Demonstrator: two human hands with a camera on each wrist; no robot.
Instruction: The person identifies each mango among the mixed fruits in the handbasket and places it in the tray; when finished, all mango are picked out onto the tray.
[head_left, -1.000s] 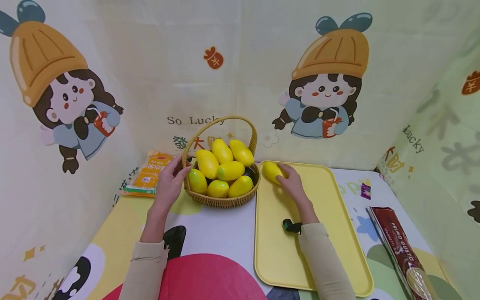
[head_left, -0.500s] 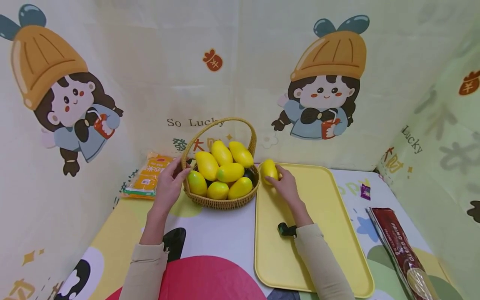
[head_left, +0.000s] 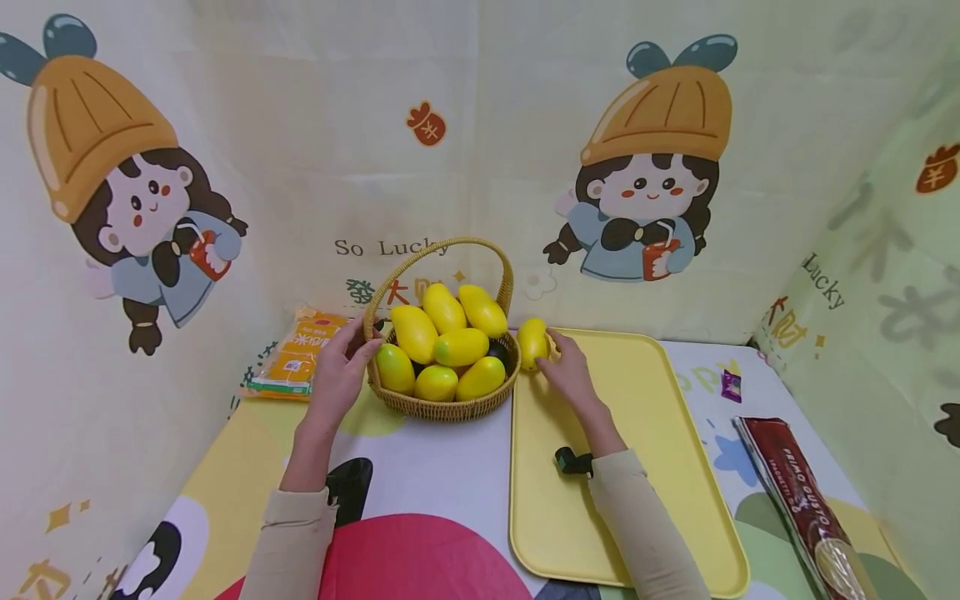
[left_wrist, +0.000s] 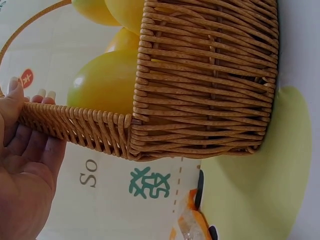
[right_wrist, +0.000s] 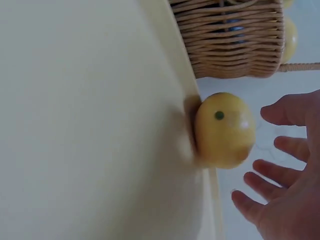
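Observation:
A wicker basket [head_left: 442, 410] with a tall arched handle stands upright, heaped with several yellow mangoes [head_left: 461, 347]; something dark [head_left: 497, 348] shows among them. My left hand [head_left: 339, 367] grips the handle low on its left side, the thumb and fingers on either side of the woven band in the left wrist view. One loose mango [head_left: 532, 343] lies at the far left corner of a yellow tray [head_left: 555, 517], close beside the basket. At that mango is my right hand [head_left: 572, 373]; the right wrist view shows its fingers [right_wrist: 277, 173] spread and a gap between them and the fruit.
Behind my left hand lies an orange bag [head_left: 292, 354] of grain. Right of the tray are a small purple packet [head_left: 731, 383] and a long dark red spaghetti pack [head_left: 802, 500]. A printed cloth wall [head_left: 480, 183] rises close behind the basket and tray.
The loose mango has shifted a little left and turned to point away from me, against the tray's left edge. My right hand moved left with it; its fingers are now off it. The left stayed.

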